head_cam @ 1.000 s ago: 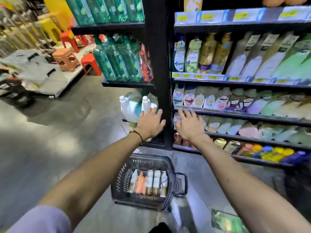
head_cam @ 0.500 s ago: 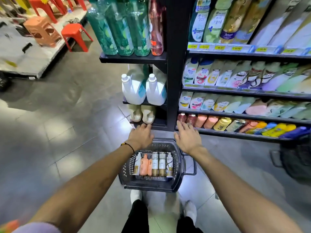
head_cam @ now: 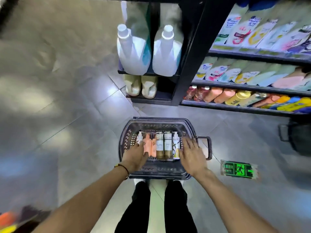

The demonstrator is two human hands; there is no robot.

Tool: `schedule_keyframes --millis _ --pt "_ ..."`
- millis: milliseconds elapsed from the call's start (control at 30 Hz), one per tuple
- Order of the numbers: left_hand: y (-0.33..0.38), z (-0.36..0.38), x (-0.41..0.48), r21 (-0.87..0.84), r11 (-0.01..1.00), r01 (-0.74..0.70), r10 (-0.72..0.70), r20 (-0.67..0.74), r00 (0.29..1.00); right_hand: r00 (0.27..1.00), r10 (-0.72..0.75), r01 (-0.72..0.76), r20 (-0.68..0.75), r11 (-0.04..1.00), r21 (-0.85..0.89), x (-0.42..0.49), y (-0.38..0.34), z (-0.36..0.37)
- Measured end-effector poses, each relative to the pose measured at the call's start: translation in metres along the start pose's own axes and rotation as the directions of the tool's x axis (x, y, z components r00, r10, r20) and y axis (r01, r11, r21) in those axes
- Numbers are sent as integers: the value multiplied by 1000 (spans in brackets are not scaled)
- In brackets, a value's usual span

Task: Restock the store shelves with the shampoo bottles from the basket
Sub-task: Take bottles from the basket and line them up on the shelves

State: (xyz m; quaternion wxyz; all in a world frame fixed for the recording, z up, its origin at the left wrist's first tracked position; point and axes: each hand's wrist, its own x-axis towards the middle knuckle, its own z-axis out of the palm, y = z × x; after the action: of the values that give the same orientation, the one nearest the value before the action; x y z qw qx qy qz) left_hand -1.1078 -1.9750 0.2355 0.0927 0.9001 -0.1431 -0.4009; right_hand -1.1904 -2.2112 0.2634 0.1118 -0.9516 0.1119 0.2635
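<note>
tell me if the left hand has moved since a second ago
Yes. The left hand has dropped from the shelf post down into the basket, over the bottles.

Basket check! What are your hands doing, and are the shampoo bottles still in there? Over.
Left hand and right hand open over the basket, gripping nothing. Shampoo bottles lying in a row inside. Nothing blocking.

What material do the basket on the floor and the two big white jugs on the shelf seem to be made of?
The basket looks like dark moulded plastic with a dull sheen: its walls have regular cut-out slots and a stiff loop handle. The two big white jugs seem to be smooth, slightly translucent plastic with white caps; motion blur leaves the finish uncertain.
</note>
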Motion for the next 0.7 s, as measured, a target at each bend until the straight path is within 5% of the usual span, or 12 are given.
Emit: schedule_keyframes --millis 433,700 --pt "-40 216 232 -395 888 235 -194 141 971 988 107 -119 112 988 99 164 64 231" --pt "-36 326 350 -505 793 341 -293 174 940 972 203 -205 121 979 5 213 80 325"
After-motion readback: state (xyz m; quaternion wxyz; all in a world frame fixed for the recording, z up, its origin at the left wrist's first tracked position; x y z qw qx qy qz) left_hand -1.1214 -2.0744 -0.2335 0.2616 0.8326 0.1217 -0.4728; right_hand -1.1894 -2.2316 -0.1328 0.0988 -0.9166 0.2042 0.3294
